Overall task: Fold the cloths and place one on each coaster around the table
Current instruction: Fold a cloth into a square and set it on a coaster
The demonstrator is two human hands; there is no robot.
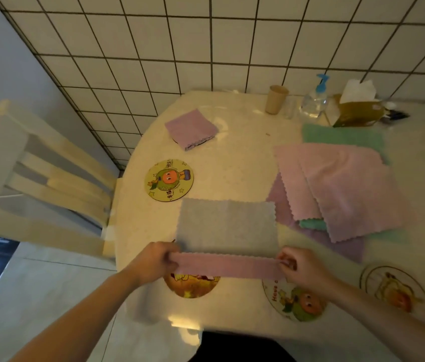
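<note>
1. While the left hand (154, 262) and right hand (302, 267) each keep a pinching grip on the lilac cloth (228, 237), it lies on the pale, glossy worktop (235, 168).
2. Left of that cloth: a cream chair (36, 163).
3. Behind it: a folded cloth (192, 129) and the white tiled wall (206, 43).
</note>
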